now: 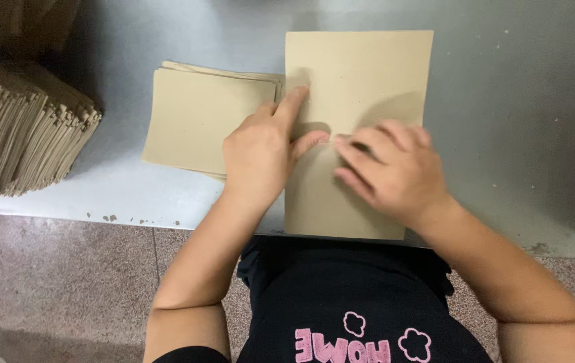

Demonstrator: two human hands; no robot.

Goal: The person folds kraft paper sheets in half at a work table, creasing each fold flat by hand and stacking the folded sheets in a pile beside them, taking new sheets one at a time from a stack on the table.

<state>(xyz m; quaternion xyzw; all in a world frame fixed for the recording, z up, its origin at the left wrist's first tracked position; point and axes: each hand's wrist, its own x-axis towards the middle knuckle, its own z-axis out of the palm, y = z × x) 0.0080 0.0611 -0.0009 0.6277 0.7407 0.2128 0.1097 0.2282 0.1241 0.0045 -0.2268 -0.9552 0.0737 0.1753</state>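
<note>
A tan paper sheet [361,74] lies lengthwise on the grey table [516,101] in front of me. My left hand [260,151] rests on its left edge, index finger stretched forward and thumb pressing toward the middle. My right hand [391,168] lies on the sheet's middle right, fingers bent and pointing left, their tips almost meeting my left thumb. Both hands press flat on the sheet; neither has lifted it.
A low stack of similar tan sheets [197,117] lies just left of the sheet, partly under my left hand. A tall pile of folded tan paper [19,134] stands at the far left. The table's front edge [99,218] runs above a speckled floor.
</note>
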